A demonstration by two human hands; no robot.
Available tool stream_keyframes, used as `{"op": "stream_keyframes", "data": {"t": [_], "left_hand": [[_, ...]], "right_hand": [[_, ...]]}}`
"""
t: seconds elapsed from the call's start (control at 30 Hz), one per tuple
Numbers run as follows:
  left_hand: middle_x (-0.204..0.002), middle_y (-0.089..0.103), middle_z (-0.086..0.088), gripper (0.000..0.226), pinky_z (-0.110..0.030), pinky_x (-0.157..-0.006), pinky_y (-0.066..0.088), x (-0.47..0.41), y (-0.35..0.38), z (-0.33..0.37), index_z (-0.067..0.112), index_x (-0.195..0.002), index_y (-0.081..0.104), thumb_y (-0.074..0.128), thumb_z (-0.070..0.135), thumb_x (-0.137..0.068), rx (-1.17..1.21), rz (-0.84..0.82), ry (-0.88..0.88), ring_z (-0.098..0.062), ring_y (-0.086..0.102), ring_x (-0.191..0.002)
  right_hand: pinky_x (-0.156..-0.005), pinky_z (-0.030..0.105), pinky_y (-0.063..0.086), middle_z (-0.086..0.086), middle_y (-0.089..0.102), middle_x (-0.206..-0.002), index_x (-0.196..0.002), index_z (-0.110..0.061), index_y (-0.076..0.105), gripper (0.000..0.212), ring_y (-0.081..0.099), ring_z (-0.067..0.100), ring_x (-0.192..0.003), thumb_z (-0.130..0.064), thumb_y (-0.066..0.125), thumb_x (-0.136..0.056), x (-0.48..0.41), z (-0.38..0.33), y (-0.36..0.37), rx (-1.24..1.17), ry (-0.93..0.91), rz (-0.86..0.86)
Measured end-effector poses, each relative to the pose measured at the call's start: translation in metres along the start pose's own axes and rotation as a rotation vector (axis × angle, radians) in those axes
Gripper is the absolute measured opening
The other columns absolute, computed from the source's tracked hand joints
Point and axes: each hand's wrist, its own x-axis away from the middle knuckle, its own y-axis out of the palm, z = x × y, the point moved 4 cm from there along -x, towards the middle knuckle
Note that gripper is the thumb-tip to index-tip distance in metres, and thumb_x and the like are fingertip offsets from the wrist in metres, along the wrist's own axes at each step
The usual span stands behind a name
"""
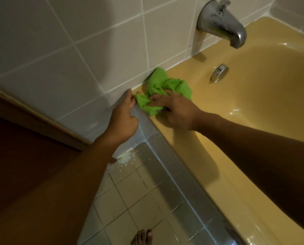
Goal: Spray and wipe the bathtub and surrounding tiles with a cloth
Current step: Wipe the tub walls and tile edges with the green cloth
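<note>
Dim, soft picture; glare on the tub (264, 106), arms perhaps slightly blurred, dark lower corners, lines bowed at edges.

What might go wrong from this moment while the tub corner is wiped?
The bare foot stands on the tiled floor, where whitish flecks lie near the corner; if they are wet, a slip is possible. The right hand grips a bunched green cloth on the glossy bathtub rim; it may slide.
</note>
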Motion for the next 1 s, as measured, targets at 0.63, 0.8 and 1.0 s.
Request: {"op": "stream_keyframes", "data": {"t": [0.63, 0.8, 1.0], "left_hand": [[-0.17, -0.018, 0.004, 0.087, -0.052, -0.124, -0.006, -0.014, 0.043, 0.042, 0.049, -0.16, -0.002, 0.038, 0.082, -0.089, -0.909, -0.389, 0.14, -0.035, -0.017, -0.155], [-0.17, -0.016, -0.003, 0.091, -0.053, -0.125, -0.002, -0.012, 0.045, 0.051, 0.045, -0.161, -0.002, 0.036, 0.083, -0.088, -0.943, -0.43, 0.099, -0.041, -0.013, -0.155], [-0.172, -0.01, 0.0, 0.065, -0.054, -0.125, 0.002, 0.02, 0.074, 0.062, 0.044, -0.161, 0.009, 0.035, 0.06, -0.104, -0.942, -0.472, 0.253, -0.04, -0.009, -0.155]], "right_hand": [[-0.127, 0.036, 0.01, 0.0, 0.053, -0.149, -0.131, -0.022, 0.067, 0.041, 0.043, 0.022, -0.144, -0.018, 0.048, -0.096, 0.166, -0.007, 0.041, -0.005, -0.099, 0.169], [-0.125, 0.035, 0.016, -0.006, 0.059, -0.142, -0.122, -0.024, 0.07, 0.043, 0.045, 0.004, -0.14, -0.003, 0.059, -0.086, 0.231, -0.016, 0.047, -0.04, -0.033, 0.272], [-0.121, 0.04, 0.028, -0.02, 0.058, -0.139, -0.124, -0.031, 0.071, 0.047, 0.044, -0.003, -0.136, -0.012, 0.045, -0.09, 0.306, -0.012, 0.043, -0.218, 0.202, 0.314]]}}
